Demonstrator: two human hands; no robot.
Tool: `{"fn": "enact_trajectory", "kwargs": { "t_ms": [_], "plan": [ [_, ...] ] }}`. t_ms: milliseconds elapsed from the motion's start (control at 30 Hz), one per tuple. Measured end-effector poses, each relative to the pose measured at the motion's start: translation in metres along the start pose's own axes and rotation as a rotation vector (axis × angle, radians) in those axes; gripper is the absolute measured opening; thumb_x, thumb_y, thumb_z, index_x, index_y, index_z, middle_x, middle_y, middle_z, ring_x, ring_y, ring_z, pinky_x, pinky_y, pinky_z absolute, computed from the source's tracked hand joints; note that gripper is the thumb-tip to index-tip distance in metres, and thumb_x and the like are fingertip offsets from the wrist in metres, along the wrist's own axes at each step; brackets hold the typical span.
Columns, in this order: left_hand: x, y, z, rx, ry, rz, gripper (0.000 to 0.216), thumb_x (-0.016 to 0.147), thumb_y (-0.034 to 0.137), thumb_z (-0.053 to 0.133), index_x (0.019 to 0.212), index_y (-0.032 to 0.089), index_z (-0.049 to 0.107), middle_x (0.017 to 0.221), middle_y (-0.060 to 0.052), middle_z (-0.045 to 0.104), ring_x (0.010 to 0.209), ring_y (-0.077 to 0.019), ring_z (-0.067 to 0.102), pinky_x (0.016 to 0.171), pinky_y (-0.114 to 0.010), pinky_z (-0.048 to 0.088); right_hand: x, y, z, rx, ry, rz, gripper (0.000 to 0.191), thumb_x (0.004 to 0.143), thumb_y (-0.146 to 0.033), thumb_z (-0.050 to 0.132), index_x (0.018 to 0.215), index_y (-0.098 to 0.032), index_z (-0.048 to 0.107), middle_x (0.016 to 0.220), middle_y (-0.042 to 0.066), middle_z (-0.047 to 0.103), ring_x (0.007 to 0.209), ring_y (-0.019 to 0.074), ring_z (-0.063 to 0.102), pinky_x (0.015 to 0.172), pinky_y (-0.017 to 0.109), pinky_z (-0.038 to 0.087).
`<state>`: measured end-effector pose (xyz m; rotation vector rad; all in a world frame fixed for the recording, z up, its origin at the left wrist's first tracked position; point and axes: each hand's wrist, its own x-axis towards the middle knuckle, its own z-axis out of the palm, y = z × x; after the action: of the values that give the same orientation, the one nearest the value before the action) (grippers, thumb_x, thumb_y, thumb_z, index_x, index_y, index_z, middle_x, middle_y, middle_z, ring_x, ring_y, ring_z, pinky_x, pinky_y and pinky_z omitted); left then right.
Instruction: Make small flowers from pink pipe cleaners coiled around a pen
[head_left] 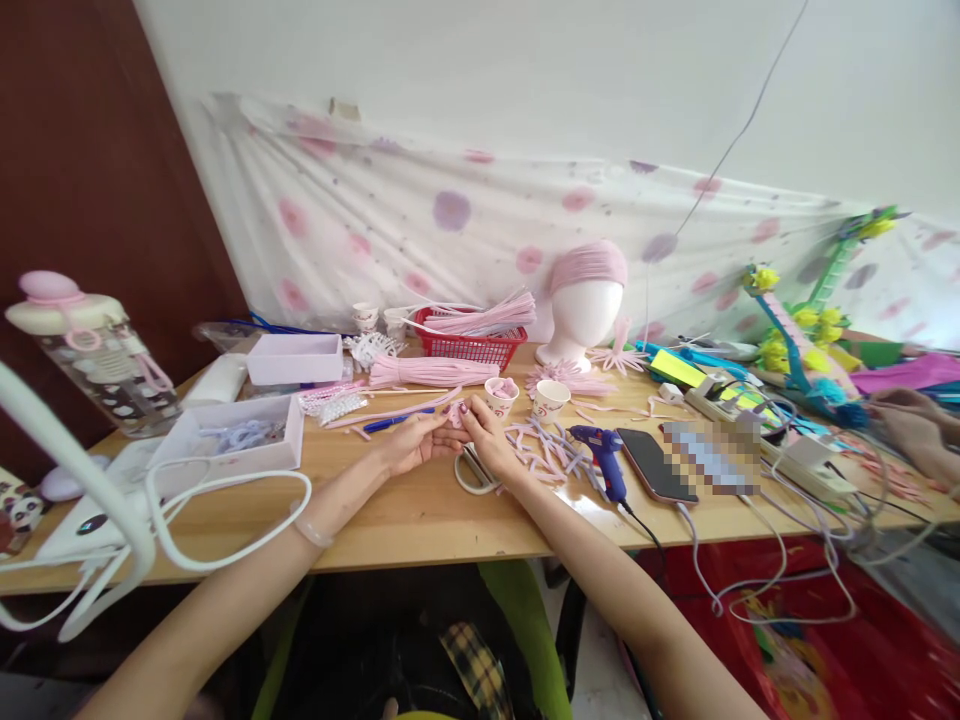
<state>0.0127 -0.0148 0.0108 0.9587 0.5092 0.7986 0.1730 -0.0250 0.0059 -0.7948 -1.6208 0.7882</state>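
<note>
Smooth wooden table (420,525), fuzzy stems (431,372), glossy plastic glue gun (609,466)

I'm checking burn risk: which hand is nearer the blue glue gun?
Right. The right hand is left of the blue glue gun, with pink and lilac strips between; the left hand is farther left.

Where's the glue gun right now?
In the head view, the blue glue gun lies on the table, to the right of the right hand, between the loose pink and purple strips and the dark phone.
</note>
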Motion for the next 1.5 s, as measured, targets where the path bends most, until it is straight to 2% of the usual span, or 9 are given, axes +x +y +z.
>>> {"fn": "enact_trajectory", "kwargs": {
  "t_ms": [267, 533, 767, 933, 1033, 1200, 1333, 1500],
  "plan": [
    [0.003, -0.004, -0.001, -0.03, -0.013, 0.026, 0.02, 0.091, 0.024, 0.063, 0.077, 0.01, 0.068, 0.068, -0.009, 0.076, 0.055, -0.0151, 0.07, 0.062, -0.025, 0.057, -0.003, 0.002, 0.007, -0.005, 0.067, -0.001, 0.027, 0.091, -0.04, 0.049, 0.072, -0.022, 0.043, 0.07, -0.003, 0.041, 0.066, 0.0144, 0.038, 0.064, 0.026, 0.034],
    [0.008, -0.012, -0.001, -0.03, 0.038, 0.068, 0.024, 0.084, 0.034, 0.071, 0.079, 0.01, 0.07, 0.064, -0.007, 0.074, 0.055, -0.0143, 0.069, 0.062, -0.025, 0.057, -0.004, 0.0, 0.01, 0.012, 0.112, -0.012, 0.026, 0.091, -0.037, 0.048, 0.071, -0.022, 0.042, 0.069, -0.003, 0.041, 0.066, 0.0145, 0.038, 0.062, 0.025, 0.034],
    [0.009, -0.015, 0.001, -0.003, 0.088, 0.099, 0.025, 0.083, 0.036, 0.072, 0.075, 0.012, 0.069, 0.064, -0.005, 0.073, 0.054, -0.013, 0.067, 0.061, -0.024, 0.055, -0.004, 0.004, 0.012, 0.066, 0.113, 0.013, 0.026, 0.091, -0.036, 0.052, 0.07, -0.022, 0.045, 0.069, -0.004, 0.043, 0.067, 0.0145, 0.039, 0.065, 0.025, 0.034],
    [0.006, -0.012, 0.004, 0.054, 0.084, 0.115, 0.032, 0.082, 0.042, 0.071, 0.075, 0.011, 0.069, 0.063, -0.007, 0.072, 0.056, -0.0153, 0.068, 0.06, -0.025, 0.054, -0.004, 0.003, 0.01, 0.164, 0.114, 0.033, 0.029, 0.088, -0.042, 0.057, 0.07, -0.022, 0.047, 0.069, -0.004, 0.044, 0.067, 0.0143, 0.04, 0.064, 0.025, 0.037],
    [0.005, -0.009, 0.003, 0.098, 0.078, 0.124, 0.031, 0.076, 0.04, 0.077, 0.075, 0.011, 0.069, 0.065, -0.007, 0.073, 0.058, -0.0148, 0.067, 0.061, -0.024, 0.054, -0.002, 0.007, 0.011, 0.255, 0.097, 0.064, 0.03, 0.085, -0.046, 0.062, 0.072, -0.022, 0.05, 0.07, -0.003, 0.046, 0.066, 0.0141, 0.042, 0.062, 0.025, 0.039],
    [0.004, -0.007, 0.0, 0.139, 0.08, 0.14, 0.029, 0.076, 0.039, 0.076, 0.078, 0.012, 0.067, 0.064, -0.005, 0.071, 0.057, -0.0143, 0.067, 0.06, -0.024, 0.054, 0.002, 0.022, 0.016, 0.446, 0.012, 0.176, 0.04, 0.086, -0.062, 0.051, 0.075, -0.023, 0.047, 0.063, -0.003, 0.045, 0.05, 0.0133, 0.04, 0.046, 0.025, 0.038],
    [0.003, -0.007, 0.0, 0.154, 0.045, 0.134, 0.03, 0.077, 0.041, 0.074, 0.079, 0.013, 0.064, 0.063, -0.005, 0.07, 0.056, -0.0154, 0.067, 0.06, -0.026, 0.055, 0.001, 0.023, 0.017, 0.538, -0.051, 0.232, 0.038, 0.079, -0.056, 0.063, 0.075, -0.023, 0.046, 0.062, -0.005, 0.046, 0.044, 0.0107, 0.04, 0.04, 0.023, 0.037],
    [0.0, -0.004, 0.001, 0.167, -0.005, 0.12, 0.03, 0.075, 0.042, 0.074, 0.073, 0.014, 0.062, 0.061, -0.004, 0.069, 0.056, -0.0152, 0.067, 0.06, -0.027, 0.054, 0.0, 0.011, 0.013, 0.576, -0.083, 0.263, 0.037, 0.077, -0.054, 0.066, 0.073, -0.022, 0.047, 0.061, -0.005, 0.046, 0.042, 0.01, 0.042, 0.039, 0.023, 0.037]
  ]
}}
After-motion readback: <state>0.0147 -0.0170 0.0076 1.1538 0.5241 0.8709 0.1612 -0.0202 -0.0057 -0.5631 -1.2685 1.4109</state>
